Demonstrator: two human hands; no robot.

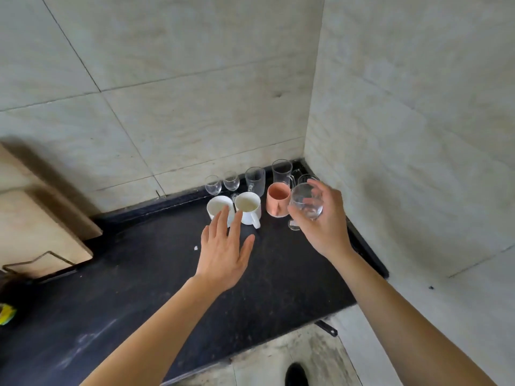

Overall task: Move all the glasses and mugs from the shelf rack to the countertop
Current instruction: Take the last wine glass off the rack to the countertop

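Note:
My right hand (326, 221) is closed around a clear stemmed glass (305, 203), held just above the black countertop (139, 288) near the corner. My left hand (223, 252) hovers flat with fingers spread, holding nothing, just in front of two white mugs (248, 207). Beside them stands a pink mug (277, 199). Behind are two small wine glasses (213, 185), a ribbed glass mug (255, 178) and a tall clear glass mug (282, 171). Another clear glass (305, 178) is partly hidden behind my right hand. The shelf rack is out of view.
Tiled walls (167, 107) meet in a corner right behind the glasses. A wooden board (41, 224) in a wire holder (36, 263) leans at the left. A yellow-green item (5, 313) lies at the far left edge. The counter's front edge (264, 346) drops to the floor.

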